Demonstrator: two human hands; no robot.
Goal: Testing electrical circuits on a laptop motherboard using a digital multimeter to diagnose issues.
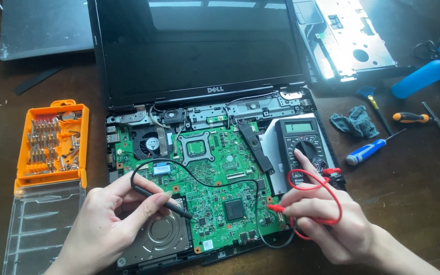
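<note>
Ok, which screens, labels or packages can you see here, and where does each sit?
Laptop screen: top centre, large black rectangle, unlit.
Multimeter display: right of the board, small grey-green rectangle.
White sticker: green board's lower edge, small.
Bit case: left, orange tray with clear lid.

head camera, looking steeply down, close over opened laptop (199,168).

Black probe (166,202) and red probe (277,208), tips on green motherboard (215,168).

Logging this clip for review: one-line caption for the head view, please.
Left hand holds black probe and right hand holds red probe on an opened laptop's green circuit board, multimeter alongside.
</note>
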